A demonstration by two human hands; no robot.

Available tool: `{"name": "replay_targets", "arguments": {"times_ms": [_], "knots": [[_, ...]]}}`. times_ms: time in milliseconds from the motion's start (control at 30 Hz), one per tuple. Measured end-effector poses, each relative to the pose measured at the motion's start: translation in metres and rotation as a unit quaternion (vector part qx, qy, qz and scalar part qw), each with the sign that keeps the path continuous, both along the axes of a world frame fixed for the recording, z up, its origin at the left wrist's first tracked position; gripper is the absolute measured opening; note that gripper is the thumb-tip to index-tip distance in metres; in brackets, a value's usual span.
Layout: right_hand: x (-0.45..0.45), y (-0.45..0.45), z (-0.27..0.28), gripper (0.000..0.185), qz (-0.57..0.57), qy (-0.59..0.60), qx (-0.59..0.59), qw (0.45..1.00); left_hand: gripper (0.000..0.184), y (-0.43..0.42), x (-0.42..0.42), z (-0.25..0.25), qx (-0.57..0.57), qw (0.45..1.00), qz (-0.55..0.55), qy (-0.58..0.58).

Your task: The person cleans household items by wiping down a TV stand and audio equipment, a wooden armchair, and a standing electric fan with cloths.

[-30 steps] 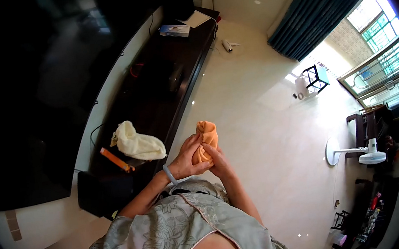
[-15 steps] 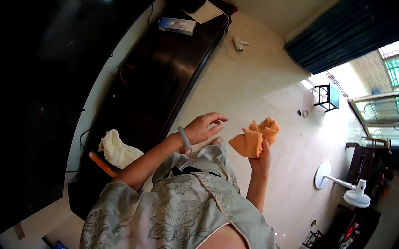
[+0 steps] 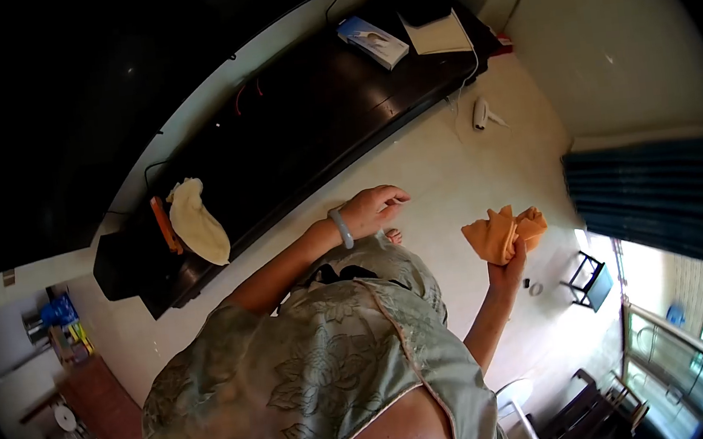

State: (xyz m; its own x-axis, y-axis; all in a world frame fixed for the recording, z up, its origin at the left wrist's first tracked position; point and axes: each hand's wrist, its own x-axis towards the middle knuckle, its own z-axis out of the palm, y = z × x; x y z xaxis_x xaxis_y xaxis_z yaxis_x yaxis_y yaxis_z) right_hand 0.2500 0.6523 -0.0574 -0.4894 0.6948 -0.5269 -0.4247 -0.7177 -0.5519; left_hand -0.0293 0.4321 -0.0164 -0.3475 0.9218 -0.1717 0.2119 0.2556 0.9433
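Observation:
My right hand (image 3: 509,268) grips a bunched orange cloth (image 3: 495,237), its folds sticking out above my fingers. Nothing is held in my left hand (image 3: 370,210), which has a pale bangle (image 3: 341,227) on its wrist. Its fingers are loosely bent with the thumb apart, in front of my body near the edge of the dark cabinet (image 3: 310,151). On that cabinet, to the left, lies a cream cloth (image 3: 196,223) beside an orange box-like item (image 3: 165,225).
A blue-and-white box (image 3: 373,41) and a beige folder-like sheet (image 3: 439,35) lie at the cabinet's far end. On the floor are a white hair dryer (image 3: 486,114) and a small dark stool (image 3: 589,282). A dark curtain (image 3: 649,201) hangs at the right; a white fan (image 3: 514,394) stands lower right.
My view has turned left, so the cabinet now runs more across it. My right hand, still holding the orange cloth, appears farther right. The left hand keeps its loose pose.

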Motion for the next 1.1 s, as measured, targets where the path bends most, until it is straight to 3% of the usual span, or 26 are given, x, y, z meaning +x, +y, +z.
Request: {"name": "replay_targets", "arguments": {"times_ms": [333, 600, 667, 800, 933, 1000, 1100], "knots": [[-0.134, 0.159, -0.017, 0.044, -0.002, 0.052, -0.014, 0.999, 0.026, 0.074, -0.099, -0.047, -0.040, 0.990, 0.133, -0.035], [-0.229, 0.261, 0.012, 0.042, 0.019, 0.022, 0.034, 0.999, 0.024, 0.180, -0.192, -0.042, -0.043, 0.985, 0.105, 0.131], [-0.260, 0.283, 0.020, 0.042, 0.072, 0.009, 0.085, 0.994, 0.025, 0.205, -0.212, -0.039, -0.025, 0.975, 0.083, 0.206], [-0.329, 0.318, 0.025, 0.041, 0.115, -0.002, 0.128, 0.985, 0.028, 0.245, -0.235, -0.042, -0.040, 0.973, 0.110, 0.199], [-0.420, 0.360, 0.030, 0.042, 0.190, -0.064, 0.208, 0.957, 0.032, 0.281, -0.258, -0.052, -0.049, 0.969, 0.146, 0.192], [-0.470, 0.382, 0.035, 0.038, 0.259, -0.110, 0.369, 0.886, 0.036, 0.301, -0.272, -0.060, -0.053, 0.958, 0.178, 0.218], [-0.547, 0.408, 0.057, 0.046, 0.280, -0.140, 0.510, 0.801, 0.041, 0.341, -0.304, -0.058, -0.093, 0.946, 0.213, 0.226]]}}
